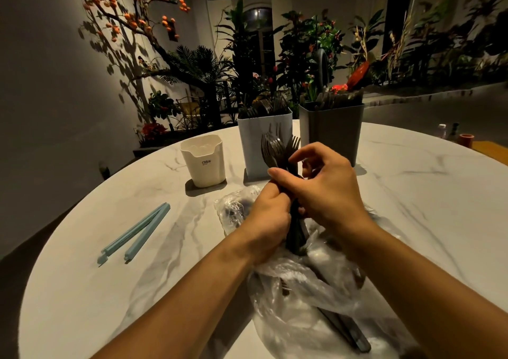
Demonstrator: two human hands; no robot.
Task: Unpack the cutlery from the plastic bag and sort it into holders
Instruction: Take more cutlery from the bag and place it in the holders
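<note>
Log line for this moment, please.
stage: sorting | left hand: grips dark cutlery bundle | right hand: fingering bundle | plastic bag: still holds cutlery | cream holder: apparently empty

Beside the white, grey-veined marble table [412, 193], dark forks [277, 149] are showing against a pale blue holder [253, 144], a dark grey holder [330, 127], a cream cup [204, 166], light blue clips [134, 235] and a clear bag [302, 290]

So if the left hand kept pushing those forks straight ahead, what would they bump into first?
Probably the light blue holder. The left hand grips the forks with tines pointing toward it, though the gap between them is hard to judge.
</note>
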